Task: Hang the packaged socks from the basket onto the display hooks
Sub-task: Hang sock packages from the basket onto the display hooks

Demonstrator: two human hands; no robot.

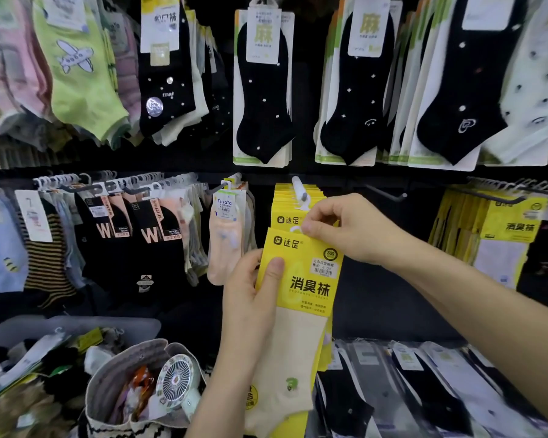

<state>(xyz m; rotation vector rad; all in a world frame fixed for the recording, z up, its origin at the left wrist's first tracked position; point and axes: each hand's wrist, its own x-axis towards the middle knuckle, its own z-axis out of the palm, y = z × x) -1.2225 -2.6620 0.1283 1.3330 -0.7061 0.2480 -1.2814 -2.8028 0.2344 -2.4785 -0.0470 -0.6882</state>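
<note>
- Two bare hands work at centre, near the camera.
- Left hand (253, 292): fingers grasp the left edge of one yellow sock package (298, 298), thumb on its front.
- Right hand (345, 226): fingertips pinch that package's white hanger loop, just below the display hook (299, 189).
- Readable labels: "SGS", "TuYaYa".
- Basket (133, 330): near left.

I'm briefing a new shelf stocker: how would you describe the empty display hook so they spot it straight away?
Start at the middle rail of the black sock wall, where both hands hold a yellow sock pack. Just right of the full yellow-pack hook, before the next yellow stack, juts a dark bare hook. Unlike its neighbours, nothing hangs on it.
</note>
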